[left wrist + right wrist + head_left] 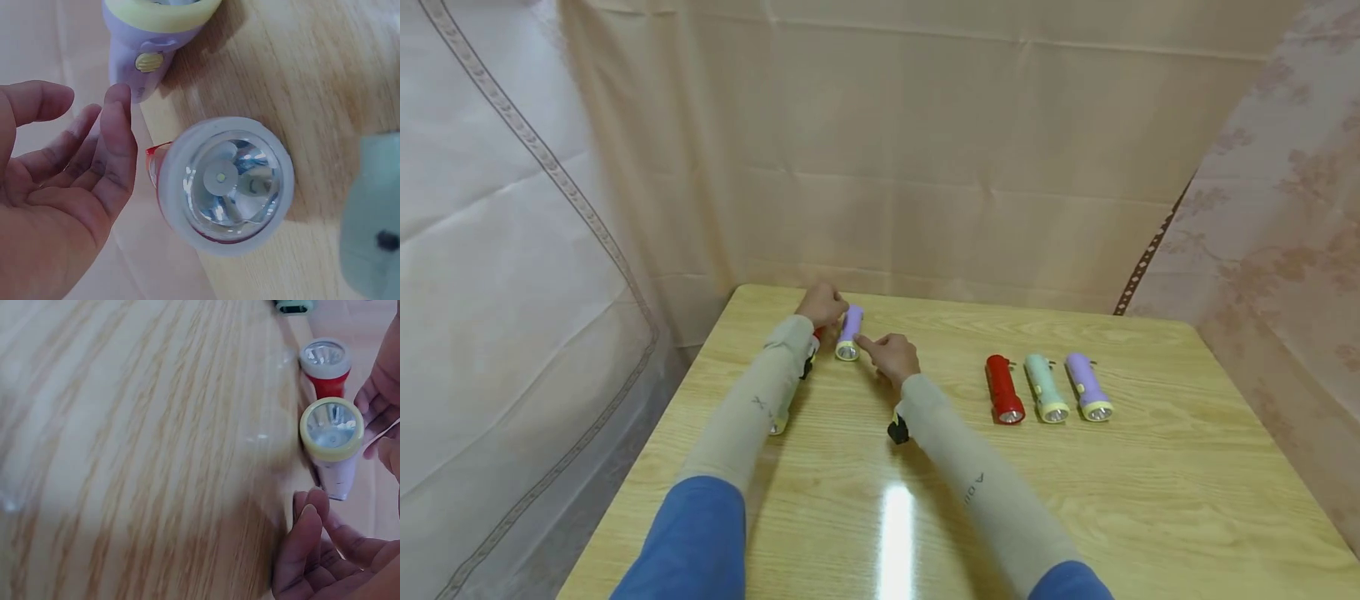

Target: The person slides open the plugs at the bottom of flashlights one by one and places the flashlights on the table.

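A purple flashlight (852, 321) with a pale yellow head lies at the far left of the table, between the two hands. Beside its tail end is my left hand (822, 305), with fingers loosely bent and a gap between thumb and fingertips. In the left wrist view a fingertip overlaps the purple flashlight (140, 56); contact is unclear. My right hand (892, 357) is near the flashlight's head, finger extended toward it, gripping nothing. A red flashlight (164, 206) with a white head lies next to my left hand, mostly hidden by the wrist in the head view.
A green flashlight (781, 419) lies partly under the left forearm. On the right side of the table, a red flashlight (1002, 387), a green flashlight (1045, 386) and another purple flashlight (1086, 383) lie in a row. Cloth (910, 167) hangs behind the wooden table (1150, 517).
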The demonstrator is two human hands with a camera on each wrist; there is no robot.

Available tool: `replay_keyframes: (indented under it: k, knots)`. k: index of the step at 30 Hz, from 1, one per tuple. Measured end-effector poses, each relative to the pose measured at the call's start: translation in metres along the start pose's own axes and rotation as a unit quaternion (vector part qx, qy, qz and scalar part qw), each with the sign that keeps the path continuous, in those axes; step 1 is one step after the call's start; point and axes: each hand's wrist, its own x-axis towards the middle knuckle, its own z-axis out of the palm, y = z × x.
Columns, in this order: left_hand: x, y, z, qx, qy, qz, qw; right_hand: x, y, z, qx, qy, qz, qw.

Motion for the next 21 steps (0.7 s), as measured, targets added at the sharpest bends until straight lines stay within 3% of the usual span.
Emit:
replay_keyframes:
  k: [5, 11, 21]
  knots:
    - [0.003, -0.006, 0.001, -0.005, -0.006, -0.004, 1.0, 0.002, 0.0, 0.001, -0.022, 0.008, -0.001, 1.0]
    - [0.006, -0.012, 0.001, -0.008, -0.01, -0.005, 0.9999, 0.003, -0.001, 0.005, -0.031, -0.015, -0.012, 0.999]
    - [0.003, -0.006, 0.005, -0.013, -0.008, 0.01, 0.9998, 0.003, -0.008, 0.009, -0.072, -0.021, -0.023, 0.997]
